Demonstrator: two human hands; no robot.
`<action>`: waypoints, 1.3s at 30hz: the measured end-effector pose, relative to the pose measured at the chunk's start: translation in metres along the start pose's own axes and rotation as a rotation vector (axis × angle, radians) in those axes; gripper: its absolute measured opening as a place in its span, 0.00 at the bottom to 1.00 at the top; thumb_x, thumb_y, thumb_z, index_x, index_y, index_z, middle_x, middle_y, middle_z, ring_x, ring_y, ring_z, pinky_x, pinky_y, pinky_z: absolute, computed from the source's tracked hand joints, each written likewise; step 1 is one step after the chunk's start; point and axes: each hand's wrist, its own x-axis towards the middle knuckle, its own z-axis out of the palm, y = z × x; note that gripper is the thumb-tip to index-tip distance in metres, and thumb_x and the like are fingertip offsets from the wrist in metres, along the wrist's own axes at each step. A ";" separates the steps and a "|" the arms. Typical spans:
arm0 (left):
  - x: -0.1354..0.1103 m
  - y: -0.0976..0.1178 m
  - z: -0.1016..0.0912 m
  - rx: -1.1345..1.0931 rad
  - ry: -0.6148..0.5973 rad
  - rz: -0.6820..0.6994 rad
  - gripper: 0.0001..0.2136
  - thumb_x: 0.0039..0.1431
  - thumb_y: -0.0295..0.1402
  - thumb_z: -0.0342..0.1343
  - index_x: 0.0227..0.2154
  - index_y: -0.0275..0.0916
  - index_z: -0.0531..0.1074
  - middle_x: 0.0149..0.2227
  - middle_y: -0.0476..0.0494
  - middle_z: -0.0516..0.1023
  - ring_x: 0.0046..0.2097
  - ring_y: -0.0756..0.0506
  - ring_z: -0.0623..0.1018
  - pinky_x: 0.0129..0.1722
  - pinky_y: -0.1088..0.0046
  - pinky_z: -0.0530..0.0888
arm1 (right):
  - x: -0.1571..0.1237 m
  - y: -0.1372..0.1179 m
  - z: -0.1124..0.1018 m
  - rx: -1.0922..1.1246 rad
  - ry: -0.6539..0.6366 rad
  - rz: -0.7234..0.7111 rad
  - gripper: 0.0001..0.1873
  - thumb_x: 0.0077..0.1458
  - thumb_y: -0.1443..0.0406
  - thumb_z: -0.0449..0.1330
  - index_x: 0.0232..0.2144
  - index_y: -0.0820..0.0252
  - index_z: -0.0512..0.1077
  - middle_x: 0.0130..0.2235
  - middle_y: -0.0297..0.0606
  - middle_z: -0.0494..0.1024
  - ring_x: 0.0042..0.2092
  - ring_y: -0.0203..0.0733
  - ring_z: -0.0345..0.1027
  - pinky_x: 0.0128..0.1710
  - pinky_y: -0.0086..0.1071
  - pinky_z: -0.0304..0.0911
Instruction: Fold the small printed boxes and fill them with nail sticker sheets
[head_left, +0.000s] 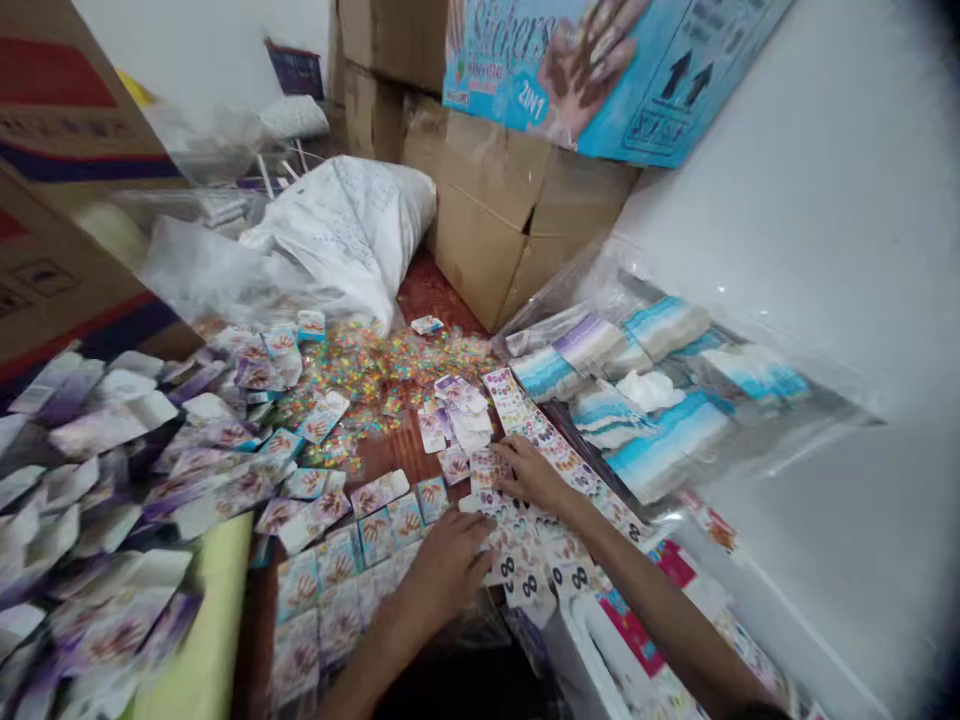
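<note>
A blue printed carton [615, 70] is running off the top edge, sitting over brown cardboard boxes [495, 220]. A clear plastic bag [750, 330] by the wall is holding bundled blue and purple packs [660, 420]. The heap of packets [112, 470] at left is blurring beyond reading. Sticker sheets [529, 412] are lying on the floor under both hands. The left hand [450, 570] is resting flat and spread, gripping nothing. The right hand [529, 470] is pressing down with its fingertips, and I cannot tell whether it is pinching a sheet.

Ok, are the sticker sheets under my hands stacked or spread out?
Spread out: the sticker sheets lie in an overlapping row, with the left hand and right hand flat on them.
</note>
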 end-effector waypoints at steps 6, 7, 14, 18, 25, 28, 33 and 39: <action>-0.001 -0.004 0.004 -0.027 0.068 0.025 0.15 0.59 0.31 0.49 0.47 0.34 0.68 0.48 0.37 0.73 0.52 0.41 0.70 0.56 0.54 0.62 | -0.004 -0.015 -0.004 0.012 0.026 0.013 0.22 0.52 0.70 0.56 0.50 0.61 0.62 0.50 0.49 0.67 0.51 0.51 0.60 0.51 0.47 0.56; -0.001 -0.004 0.003 -0.039 0.067 0.023 0.14 0.58 0.31 0.49 0.47 0.34 0.68 0.48 0.37 0.73 0.52 0.41 0.70 0.56 0.54 0.61 | -0.004 -0.016 -0.002 0.023 0.036 0.022 0.21 0.52 0.71 0.56 0.49 0.61 0.63 0.49 0.49 0.68 0.51 0.51 0.60 0.51 0.48 0.56; 0.000 -0.002 -0.009 -0.205 0.095 -0.003 0.14 0.58 0.31 0.49 0.46 0.35 0.69 0.46 0.37 0.74 0.50 0.41 0.71 0.56 0.51 0.59 | 0.006 -0.011 -0.002 0.211 0.147 0.109 0.05 0.53 0.68 0.55 0.34 0.62 0.69 0.32 0.40 0.75 0.36 0.42 0.69 0.37 0.36 0.64; 0.001 0.002 -0.018 -0.541 0.115 -0.113 0.15 0.57 0.37 0.49 0.45 0.39 0.71 0.47 0.39 0.74 0.50 0.41 0.71 0.53 0.59 0.64 | 0.011 -0.008 -0.028 0.349 0.293 0.185 0.08 0.56 0.64 0.53 0.29 0.61 0.70 0.30 0.36 0.75 0.33 0.37 0.70 0.34 0.30 0.65; 0.015 0.017 -0.026 -1.579 0.037 -0.408 0.19 0.51 0.45 0.56 0.38 0.33 0.75 0.38 0.38 0.78 0.38 0.45 0.77 0.41 0.70 0.71 | -0.002 -0.034 -0.080 0.488 0.602 0.230 0.07 0.56 0.66 0.55 0.35 0.58 0.72 0.39 0.38 0.77 0.42 0.40 0.70 0.44 0.35 0.64; 0.021 0.021 -0.032 -1.824 -0.039 -0.451 0.21 0.53 0.46 0.54 0.39 0.31 0.73 0.38 0.35 0.78 0.37 0.46 0.77 0.40 0.71 0.72 | -0.013 -0.056 -0.090 0.490 0.718 0.185 0.09 0.54 0.71 0.55 0.37 0.56 0.71 0.40 0.37 0.77 0.42 0.39 0.71 0.44 0.35 0.64; 0.034 0.020 -0.046 -2.111 -0.101 -0.518 0.27 0.54 0.52 0.47 0.44 0.32 0.69 0.40 0.34 0.76 0.41 0.40 0.77 0.42 0.64 0.72 | -0.027 -0.106 -0.089 0.418 0.426 -0.229 0.16 0.52 0.76 0.53 0.42 0.57 0.66 0.42 0.41 0.77 0.45 0.40 0.70 0.44 0.36 0.65; 0.030 0.013 -0.055 -2.053 0.132 -0.619 0.15 0.59 0.37 0.48 0.43 0.32 0.70 0.37 0.38 0.77 0.41 0.43 0.77 0.43 0.66 0.72 | -0.026 -0.127 -0.073 0.635 0.379 -0.071 0.11 0.55 0.74 0.52 0.38 0.56 0.66 0.36 0.35 0.78 0.39 0.36 0.72 0.39 0.29 0.66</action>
